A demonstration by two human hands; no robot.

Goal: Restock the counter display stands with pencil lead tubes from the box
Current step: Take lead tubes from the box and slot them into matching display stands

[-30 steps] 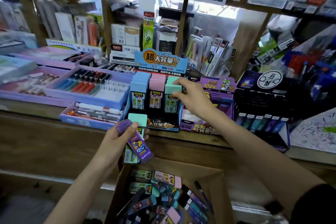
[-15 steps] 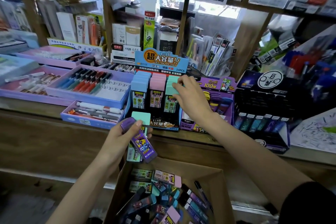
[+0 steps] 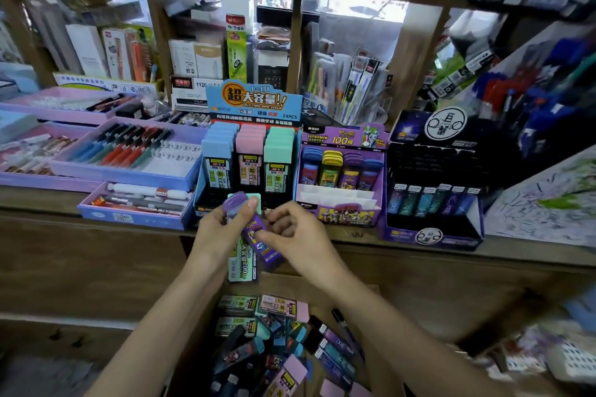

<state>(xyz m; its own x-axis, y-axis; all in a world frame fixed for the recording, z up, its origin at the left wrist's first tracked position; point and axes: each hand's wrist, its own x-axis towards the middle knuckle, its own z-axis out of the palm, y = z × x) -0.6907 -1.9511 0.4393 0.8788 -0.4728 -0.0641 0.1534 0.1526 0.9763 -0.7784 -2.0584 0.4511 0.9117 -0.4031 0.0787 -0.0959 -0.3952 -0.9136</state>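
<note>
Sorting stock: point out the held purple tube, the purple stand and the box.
purple tube (image 3: 254, 232), head view, label on its body.
purple stand (image 3: 342, 137), head view, header card.
box (image 3: 322, 287), head view, far wall.

"超大容量", "24PCS" — blue stand (image 3: 254, 103); "100根" — purple stand (image 3: 343, 138).
</note>
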